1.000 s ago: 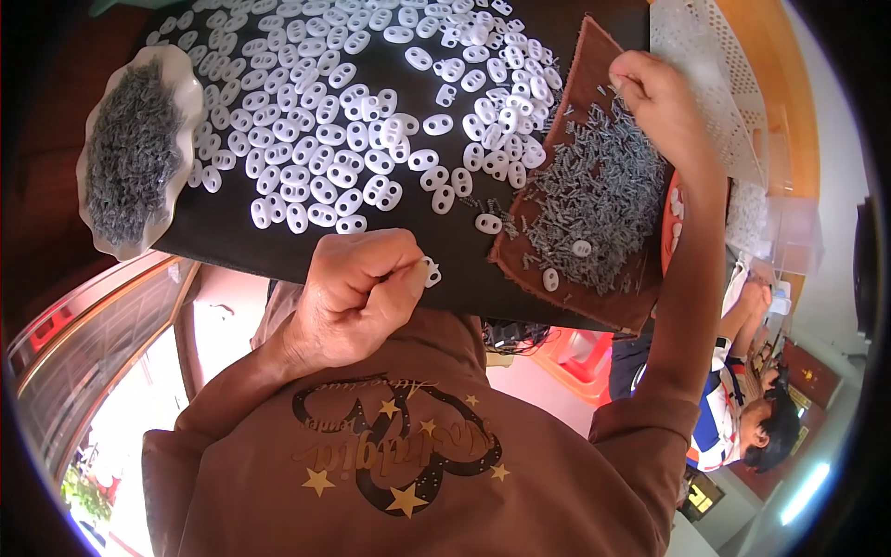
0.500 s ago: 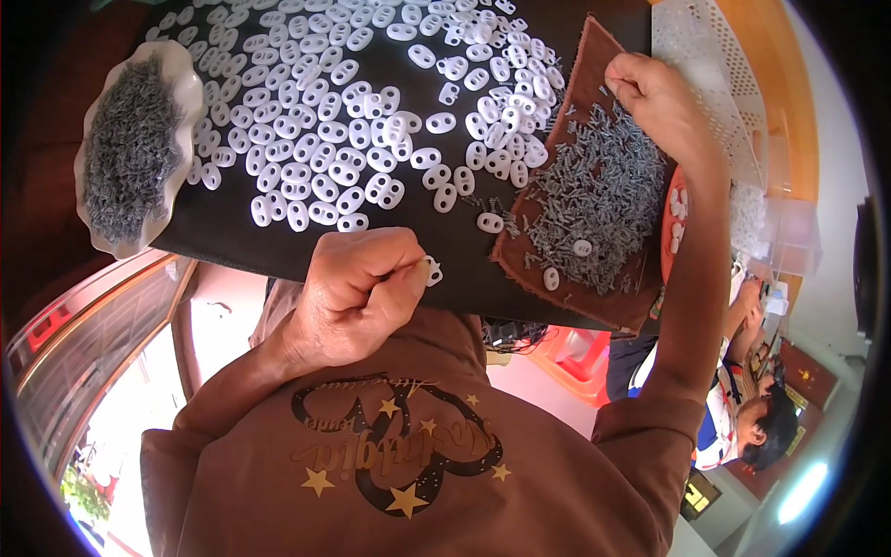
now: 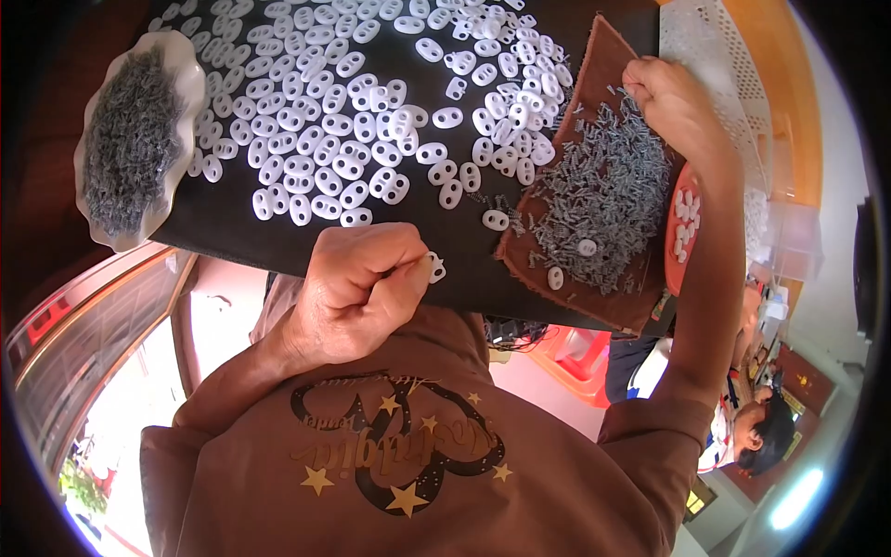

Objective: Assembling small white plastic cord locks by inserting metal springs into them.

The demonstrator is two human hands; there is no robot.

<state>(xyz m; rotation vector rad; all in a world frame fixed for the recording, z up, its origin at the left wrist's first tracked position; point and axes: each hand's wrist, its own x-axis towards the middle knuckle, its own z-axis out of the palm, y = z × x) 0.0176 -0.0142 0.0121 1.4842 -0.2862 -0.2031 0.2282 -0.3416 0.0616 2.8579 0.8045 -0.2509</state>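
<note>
My left hand [image 3: 367, 292] is closed in front of my chest, below the table's near edge. A small white two-holed plastic cord lock [image 3: 437, 268] pokes out between its thumb and forefinger. On the right, my right hand [image 3: 673, 97] is pinched shut at the far right edge of a pile of small grey springs [image 3: 608, 176]; whatever its fingertips hold is hidden. The springs lie on a brown cloth [image 3: 594, 65], with two white pieces among them. Many more white two-holed oval pieces [image 3: 348, 167] are spread over the dark table [image 3: 232, 227].
At the left stands a scalloped white dish [image 3: 190, 84] heaped with grey springs [image 3: 135, 139]. A red bowl [image 3: 676, 265] of small white parts sits beneath my right forearm. Past it are a perforated white tray [image 3: 710, 56] and a clear box [image 3: 794, 232]. Another person [image 3: 756, 432] is at the right.
My right hand has shifted slightly right, and more of the red bowl shows. The view has moved a little. My left hand keeps its grip on the white cord lock.
</note>
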